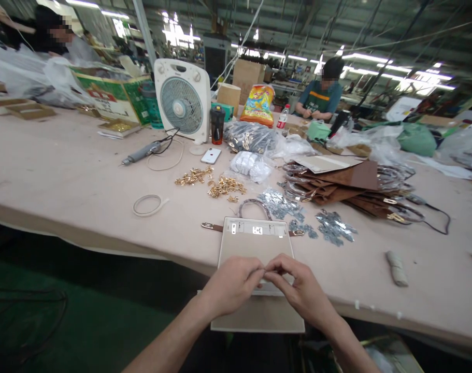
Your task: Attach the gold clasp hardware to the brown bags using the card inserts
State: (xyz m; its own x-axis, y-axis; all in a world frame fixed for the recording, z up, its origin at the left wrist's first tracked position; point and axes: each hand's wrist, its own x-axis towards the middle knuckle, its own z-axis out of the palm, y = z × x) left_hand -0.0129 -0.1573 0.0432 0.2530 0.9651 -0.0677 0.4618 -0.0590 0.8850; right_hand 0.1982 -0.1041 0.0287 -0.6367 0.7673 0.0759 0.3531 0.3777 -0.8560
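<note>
My left hand (241, 280) and my right hand (294, 280) meet fingertip to fingertip above a beige bag panel (255, 251). Both pinch; whatever lies between the fingers is too small or hidden to make out. The panel lies at the table's front edge, with its lower part hanging over. Along its top are small metal plates (257, 230), and a curved handle (255, 202) sticks out beyond. Brown straps with metal buckles (297, 233) reach out at both sides.
Beyond the panel lie gold hardware pieces (226, 186) and grey metal plates (334, 228). Brown bag pieces (337, 186) are stacked at right. An electric screwdriver (142, 154), a phone (211, 156) and a box fan (183, 103) stand farther back. Another person (322, 96) sits across the table.
</note>
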